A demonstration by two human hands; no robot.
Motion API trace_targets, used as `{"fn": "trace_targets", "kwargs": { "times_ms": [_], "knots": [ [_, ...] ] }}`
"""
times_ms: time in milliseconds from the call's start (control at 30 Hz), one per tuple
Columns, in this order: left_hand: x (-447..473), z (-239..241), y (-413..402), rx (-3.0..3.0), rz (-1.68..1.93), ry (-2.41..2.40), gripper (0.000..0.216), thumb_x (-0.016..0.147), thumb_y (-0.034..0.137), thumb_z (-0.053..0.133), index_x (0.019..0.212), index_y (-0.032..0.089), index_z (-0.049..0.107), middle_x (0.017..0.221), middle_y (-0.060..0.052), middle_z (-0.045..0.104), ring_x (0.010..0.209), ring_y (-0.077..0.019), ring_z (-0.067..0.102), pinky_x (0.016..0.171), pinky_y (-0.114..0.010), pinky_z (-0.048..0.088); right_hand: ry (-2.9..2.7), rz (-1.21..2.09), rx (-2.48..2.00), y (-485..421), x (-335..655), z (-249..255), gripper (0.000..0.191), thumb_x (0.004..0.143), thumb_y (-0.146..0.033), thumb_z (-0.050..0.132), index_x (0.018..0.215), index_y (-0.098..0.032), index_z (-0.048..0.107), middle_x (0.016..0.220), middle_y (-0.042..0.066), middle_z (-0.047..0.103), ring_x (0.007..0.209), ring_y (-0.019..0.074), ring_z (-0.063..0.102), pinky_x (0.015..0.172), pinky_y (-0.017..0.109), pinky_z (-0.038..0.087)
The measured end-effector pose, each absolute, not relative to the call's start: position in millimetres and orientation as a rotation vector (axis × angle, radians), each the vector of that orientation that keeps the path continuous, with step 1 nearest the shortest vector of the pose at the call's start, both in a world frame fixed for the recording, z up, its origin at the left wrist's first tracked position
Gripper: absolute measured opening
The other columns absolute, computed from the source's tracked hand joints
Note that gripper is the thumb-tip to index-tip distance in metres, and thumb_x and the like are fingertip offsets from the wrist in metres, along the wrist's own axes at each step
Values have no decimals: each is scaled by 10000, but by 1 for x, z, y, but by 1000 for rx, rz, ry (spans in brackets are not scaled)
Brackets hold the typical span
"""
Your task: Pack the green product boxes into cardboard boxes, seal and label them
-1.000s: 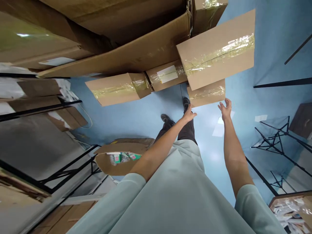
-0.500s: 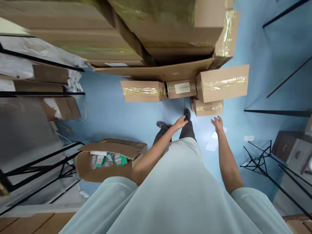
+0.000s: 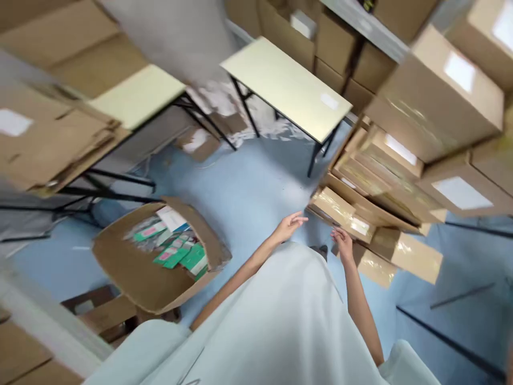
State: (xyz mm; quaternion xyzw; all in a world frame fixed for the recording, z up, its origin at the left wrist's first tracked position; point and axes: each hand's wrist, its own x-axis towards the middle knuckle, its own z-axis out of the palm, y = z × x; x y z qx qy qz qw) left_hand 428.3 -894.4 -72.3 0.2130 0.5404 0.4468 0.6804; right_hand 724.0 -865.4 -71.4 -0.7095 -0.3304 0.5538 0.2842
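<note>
My left hand (image 3: 289,226) is in front of my body above the blue floor, fingers stretched out and holding nothing. To its right, my right hand (image 3: 342,241) hangs in the air with loosely bent fingers and nothing visible in them. Close beyond the right hand, as seen from above, is a small taped carton (image 3: 331,205). Another taped carton (image 3: 417,253) lies further right. On the left stands a large open cardboard box (image 3: 132,272) with green-and-white packs (image 3: 172,255) and clear plastic inside. Neither hand touches a box.
A pale-topped table (image 3: 288,88) with black legs stands ahead. Flattened cardboard (image 3: 52,128) lies on another table at left. Large cartons (image 3: 436,101) are stacked at right. Thin black legs (image 3: 449,339) reach over the floor at lower right.
My view has swung left, bringing the tables into sight and shifting the carton stack to the right. My hands have come closer together, and the right fingers are more bent.
</note>
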Motion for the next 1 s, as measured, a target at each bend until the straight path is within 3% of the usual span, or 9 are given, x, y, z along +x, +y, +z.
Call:
{"fn": "trace_targets", "kwargs": {
  "times_ms": [67, 167, 300, 400, 500, 600, 733, 867, 1000],
  "knots": [
    [366, -55, -901, 463, 1115, 1199, 868, 811, 681, 911, 1445, 130, 695, 1037, -126, 856, 949, -252, 794, 976, -428, 611, -1018, 1521, -1782, -844, 656, -63, 702, 603, -687, 940, 1075, -195, 770, 970, 108, 856, 886, 274, 828, 881, 448, 682],
    [274, -25, -915, 410, 1314, 1260, 874, 847, 733, 866, 1439, 114, 689, 801, 0, 726, 667, -135, 643, 726, -312, 532, -1196, 1617, -1632, -819, 556, -47, 720, 655, -721, 931, 1120, -193, 777, 956, 93, 853, 859, 264, 824, 846, 431, 678],
    [167, 8, -944, 274, 1535, 1390, 860, 869, 781, 821, 1376, 96, 708, 635, 99, 524, 537, -91, 470, 590, -273, 416, -1410, 1761, -1473, -793, 433, -22, 673, 764, -704, 917, 1184, -195, 787, 926, 64, 833, 866, 242, 821, 845, 401, 675],
    [105, 19, -968, 107, 1639, 1491, 869, 855, 841, 794, 1305, 101, 727, 535, 131, 432, 460, -92, 390, 513, -263, 350, -1585, 1867, -1394, -773, 346, -11, 662, 767, -715, 928, 1150, -191, 799, 797, 13, 771, 762, 215, 787, 781, 376, 664],
    [54, 18, -988, -86, 1748, 1552, 850, 834, 899, 770, 1190, 127, 746, 468, 138, 384, 405, -93, 326, 455, -255, 286, -1819, 1978, -1272, -755, 253, -10, 662, 768, -754, 909, 1094, -188, 802, 686, -19, 707, 661, 204, 748, 711, 368, 650],
    [11, 13, -998, -331, 1891, 1605, 797, 784, 961, 762, 945, 181, 716, 424, 138, 329, 370, -83, 264, 426, -254, 249, -2072, 2095, -1069, -741, 152, -13, 630, 799, -765, 867, 1058, -195, 798, 586, -56, 620, 590, 206, 718, 667, 363, 628],
    [-30, 10, -999, -662, 2123, 1616, 816, 806, 1006, 696, 607, 269, 408, 399, 110, 249, 356, -72, 229, 415, -259, 214, -2410, 2243, -696, -736, 23, -14, 547, 881, -721, 801, 1082, -212, 797, 572, -78, 559, 610, 219, 738, 672, 352, 596],
    [-50, 15, -1011, -919, 2338, 1554, 867, 888, 940, 681, 525, 271, 264, 402, 75, 229, 375, -74, 244, 436, -269, 242, -2672, 2390, -231, -761, -80, -20, 490, 902, -692, 800, 1085, -238, 786, 605, -64, 599, 651, 218, 740, 714, 362, 603],
    [-56, 18, -1042, -1154, 2469, 1542, 842, 840, 751, 840, 487, 261, 253, 420, 73, 240, 395, -67, 275, 464, -273, 269, -2837, 2485, 206, -812, -147, -33, 478, 922, -696, 801, 1106, -256, 780, 664, -44, 648, 707, 217, 749, 748, 364, 605]
  ]
}}
